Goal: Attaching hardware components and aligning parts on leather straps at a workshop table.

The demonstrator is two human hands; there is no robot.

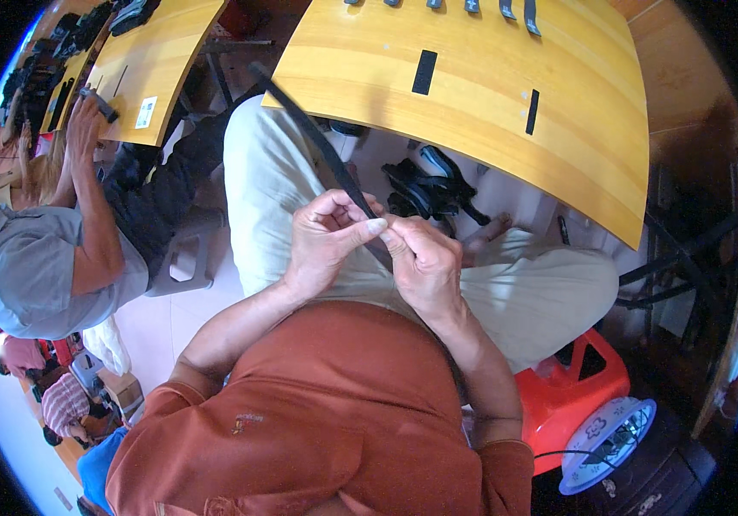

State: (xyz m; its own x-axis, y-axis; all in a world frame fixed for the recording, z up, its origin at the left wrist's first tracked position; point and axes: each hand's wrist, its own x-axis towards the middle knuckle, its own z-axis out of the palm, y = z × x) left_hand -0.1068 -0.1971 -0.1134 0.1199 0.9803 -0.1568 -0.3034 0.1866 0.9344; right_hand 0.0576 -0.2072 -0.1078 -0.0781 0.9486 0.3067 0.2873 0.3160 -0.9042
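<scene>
We see one long, flat black strap (321,146), narrow and slightly curved, its far end blurred. It slants up and left from the fingertips, above the pale trousers (266,189), to the near left corner of the smooth, wood-grained tabletop (489,52). Our left hand (330,241) has thumb and fingers pinched on it; our right hand (425,258), fingers curled, grips it too, the thumbs almost meeting.

On the tabletop we count two flat black rectangles, a wider one (424,72) and a slimmer one (533,112), plus six dark strips (531,17) along the far edge, cut off by the view. At our right are one glossy red stool (536,417) and one round, flower-patterned basin (572,480).
</scene>
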